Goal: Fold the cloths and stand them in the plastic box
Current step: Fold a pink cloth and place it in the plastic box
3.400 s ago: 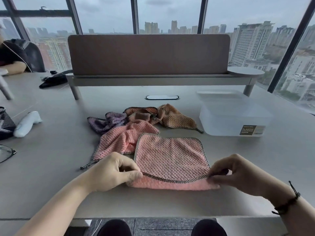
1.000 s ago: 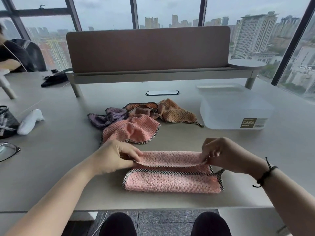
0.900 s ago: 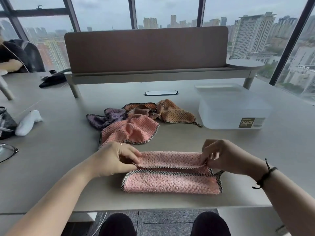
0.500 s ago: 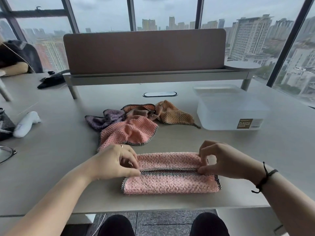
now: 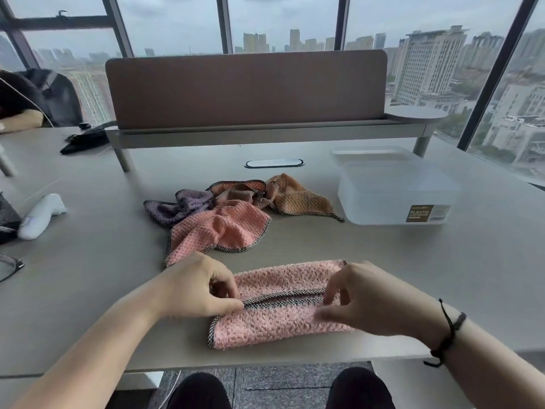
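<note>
Grey table (image 5: 88, 261) before city windows (image 5: 174, 25); folded pink cloth (image 5: 280, 323) near its edge.

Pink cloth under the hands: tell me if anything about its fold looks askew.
Slightly. On the pink cloth the two dark-trimmed edges meet along the middle, but a small gap opens between them toward the right hand. The left hand pinches the seam's left end.

both hands, left hand (image 5: 196, 290) & right hand (image 5: 359, 299), pinch folded pink cloth (image 5: 280, 317) at table (image 5: 88, 261) edge; plastic box (image 5: 395, 199) far right.
</note>
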A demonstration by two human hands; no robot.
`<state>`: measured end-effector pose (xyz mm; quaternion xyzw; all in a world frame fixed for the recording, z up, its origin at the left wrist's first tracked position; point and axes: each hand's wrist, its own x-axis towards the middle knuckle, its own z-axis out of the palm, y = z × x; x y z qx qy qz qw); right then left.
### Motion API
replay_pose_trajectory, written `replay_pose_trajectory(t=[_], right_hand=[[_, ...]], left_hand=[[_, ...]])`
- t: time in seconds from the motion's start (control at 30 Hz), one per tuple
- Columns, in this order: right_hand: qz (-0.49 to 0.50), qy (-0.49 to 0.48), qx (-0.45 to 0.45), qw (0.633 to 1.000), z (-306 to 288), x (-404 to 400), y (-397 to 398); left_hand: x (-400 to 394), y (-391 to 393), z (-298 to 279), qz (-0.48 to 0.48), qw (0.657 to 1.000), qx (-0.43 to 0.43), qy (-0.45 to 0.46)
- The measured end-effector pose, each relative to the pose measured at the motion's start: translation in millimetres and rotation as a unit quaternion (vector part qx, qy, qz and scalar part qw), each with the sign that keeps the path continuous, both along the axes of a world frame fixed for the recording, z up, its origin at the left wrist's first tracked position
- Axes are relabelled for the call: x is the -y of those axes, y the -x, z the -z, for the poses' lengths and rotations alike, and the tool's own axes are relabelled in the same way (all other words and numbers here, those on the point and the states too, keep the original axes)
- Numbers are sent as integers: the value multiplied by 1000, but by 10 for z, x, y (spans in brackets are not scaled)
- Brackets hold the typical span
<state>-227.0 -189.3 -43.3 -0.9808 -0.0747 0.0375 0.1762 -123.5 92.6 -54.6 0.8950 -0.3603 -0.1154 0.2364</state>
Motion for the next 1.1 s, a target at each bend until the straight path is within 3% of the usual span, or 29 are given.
replay_pose_trajectory(t=[0.07,0.13,0.2,0.23,0.37,0.47,0.57,0.63,0.9,1.03,1.1], right_hand=[[25,27,3,999,39,-27,-52],[38,55,16,998,63,-8,-142],[39,81,3,996,104,-4,-243],[37,88,-16,995,137,-10,-283],[-1,69,-59,996,288,-15,-428],[-19,32,-37,999,395,92,-537],[-39,21,-13,999,473,212,-636],[-52,6,-18,998,453,291,-703],[-81,-18,-62,995,391,425,-842],[-101,18,20,995,465,353,-642],[-82,-20,84,993,538,369,-525]], left_hand=[[74,62,-59,26,998,-49,-13],[153,129,-116,63,986,-155,-4],[217,177,-147,91,962,-253,48],[247,186,-149,92,959,-254,81],[475,15,-11,25,986,-32,161],[624,-156,140,37,995,90,37],[748,-188,298,57,985,93,-132],[816,-179,382,40,980,96,-169],[940,-229,475,-19,981,121,-153],[903,-234,501,-23,987,131,-95],[857,-219,505,-27,991,133,-18]])
